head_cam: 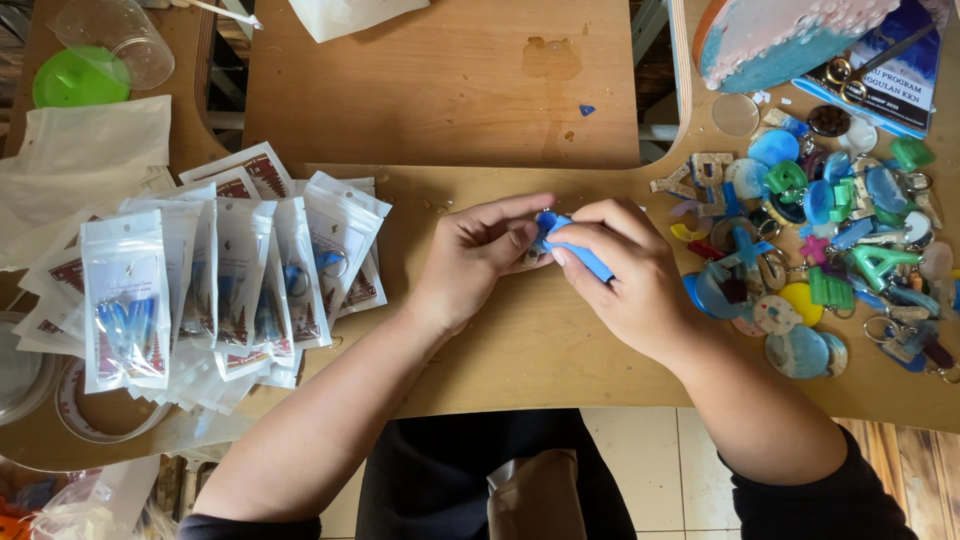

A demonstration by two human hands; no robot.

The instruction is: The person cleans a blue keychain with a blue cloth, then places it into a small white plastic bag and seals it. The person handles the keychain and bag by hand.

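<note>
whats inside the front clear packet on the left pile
The front clear packet holds blue pieces over a printed card with red marks. Their exact shape is blurred by glare, and the packets beneath are mostly covered.

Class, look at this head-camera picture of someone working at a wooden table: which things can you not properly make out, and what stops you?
- Blue piece: head view, mostly covered by the fingers of the left hand and right hand; its full shape is unclear.
- Packets: overlapping, so the lower ones are hidden.
- Pile of keychains: cut off by the right edge.
- Clear cup: cut off by the top edge.
</note>
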